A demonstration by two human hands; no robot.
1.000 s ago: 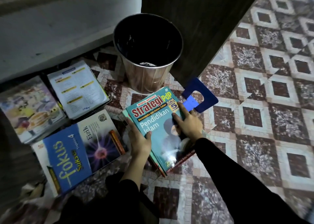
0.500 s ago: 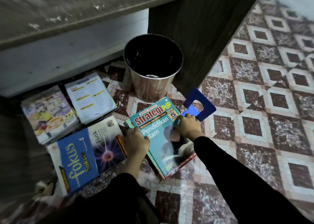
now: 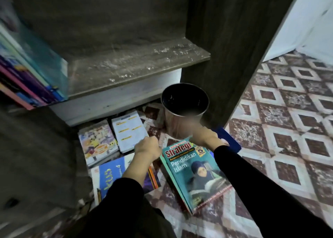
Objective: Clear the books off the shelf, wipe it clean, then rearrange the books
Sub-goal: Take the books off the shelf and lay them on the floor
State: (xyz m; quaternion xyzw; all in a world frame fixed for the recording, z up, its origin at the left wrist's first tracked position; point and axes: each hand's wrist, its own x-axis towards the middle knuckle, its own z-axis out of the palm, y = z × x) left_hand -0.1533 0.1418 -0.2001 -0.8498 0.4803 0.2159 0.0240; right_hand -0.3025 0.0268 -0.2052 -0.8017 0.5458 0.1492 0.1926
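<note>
While left hand (image 3: 147, 147) fingers curl empty, right hand (image 3: 205, 137) fingers unclear, over Strategi book (image 3: 194, 172)

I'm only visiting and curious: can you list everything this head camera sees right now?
shelf board: one, grey-brown, dusty, upper middle
shelf books: several, mixed colours, left end of the shelf
bin: one, shiny metal, on the floor below the shelf
teal book: one, tops a small floor stack before the bin
blue book: one, blue and white, on the floor left of the teal book
cartoon-cover book: one, multicoloured, by the shelf base
white-page book: one, white and yellow, right of the cartoon-cover book
bookend: one, blue, beside the bin
floor: brown-and-white patterned tiles
sleeves: two, black
left hand: blurred, grip unclear
right hand: at the teal book's top edge, grip unclear
</note>
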